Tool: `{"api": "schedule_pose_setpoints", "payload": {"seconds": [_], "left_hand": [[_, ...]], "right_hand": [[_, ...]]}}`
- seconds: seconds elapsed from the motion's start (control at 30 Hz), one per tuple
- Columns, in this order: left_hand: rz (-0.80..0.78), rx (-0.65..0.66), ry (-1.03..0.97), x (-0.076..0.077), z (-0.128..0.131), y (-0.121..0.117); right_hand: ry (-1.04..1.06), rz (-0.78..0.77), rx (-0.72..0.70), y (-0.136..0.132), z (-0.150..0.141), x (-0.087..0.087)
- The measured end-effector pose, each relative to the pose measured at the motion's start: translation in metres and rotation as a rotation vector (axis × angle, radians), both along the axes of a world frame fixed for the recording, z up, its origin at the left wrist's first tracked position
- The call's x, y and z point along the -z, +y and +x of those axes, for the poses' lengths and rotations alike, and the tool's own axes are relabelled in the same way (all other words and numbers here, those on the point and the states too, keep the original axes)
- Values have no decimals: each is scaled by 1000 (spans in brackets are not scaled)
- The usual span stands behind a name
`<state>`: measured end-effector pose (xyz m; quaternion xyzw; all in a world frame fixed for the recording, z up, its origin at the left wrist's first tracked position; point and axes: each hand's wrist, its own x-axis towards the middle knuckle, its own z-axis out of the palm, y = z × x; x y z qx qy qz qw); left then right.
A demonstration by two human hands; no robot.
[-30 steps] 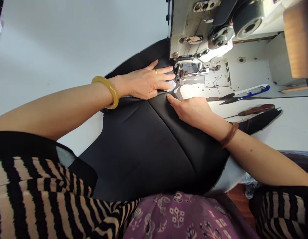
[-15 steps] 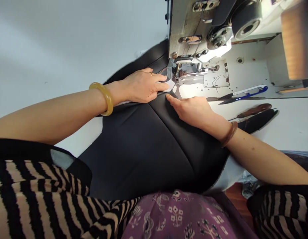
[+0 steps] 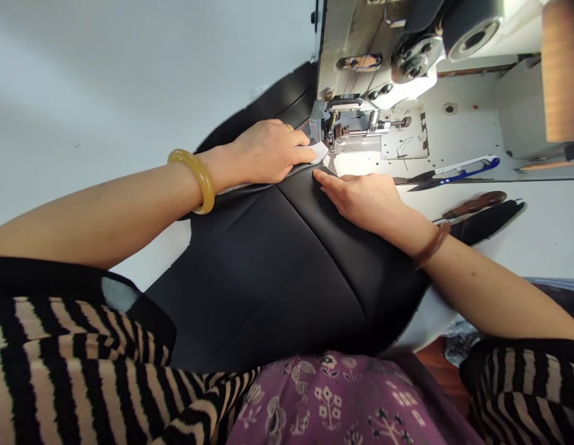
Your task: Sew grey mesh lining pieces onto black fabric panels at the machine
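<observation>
A large black leather-like panel [image 3: 268,272] lies across the white table and my lap, its far end under the sewing machine [image 3: 375,55]. My left hand [image 3: 263,151] has its fingers curled and pinches the panel's edge and a small white patch [image 3: 318,151] just left of the presser foot [image 3: 342,127]. My right hand [image 3: 361,198] lies flat on the panel with fingers stretched toward the needle, pressing it down. I wear a yellow bangle on the left wrist and a brown one on the right.
Blue-handled thread snips [image 3: 458,170] and a wooden-handled tool [image 3: 472,202] lie on the table [image 3: 106,93] to the right of the needle. A tan thread cone [image 3: 563,68] stands at the far right. A black strip [image 3: 488,219] lies beside my right wrist.
My left hand went from lying flat with fingers stretched to curled and pinching by the presser foot. The panel has slid a little further under the machine. My right hand moved slightly forward.
</observation>
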<state>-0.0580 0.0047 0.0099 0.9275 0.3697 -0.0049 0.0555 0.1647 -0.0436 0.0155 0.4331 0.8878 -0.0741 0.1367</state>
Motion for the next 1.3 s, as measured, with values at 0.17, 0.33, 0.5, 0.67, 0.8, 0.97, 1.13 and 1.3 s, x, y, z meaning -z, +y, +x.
{"api": "schedule_pose_setpoints", "payload": {"seconds": [0.17,0.33,0.5,0.67,0.8,0.97,1.13,1.3], "left_hand": [[33,74,98,-4,2,4],[46,89,112,-6,7,2],[109,-55,105,-2,26,-15],[137,-193,37,3,39,-31],[102,-257,13,4,40,-37],[67,-265,-15,2,35,-33],[-8,-237,20,-5,30,-19],[-19,-244,60,-8,29,-16]], "right_hand": [[3,9,-13,0,0,0],[0,-1,5,1,2,-3],[9,-1,32,10,13,-5],[1,4,20,18,18,-3],[8,3,10,19,16,-2],[35,18,-13,20,15,0],[65,12,-13,22,16,3],[105,-38,9,24,16,1]]}}
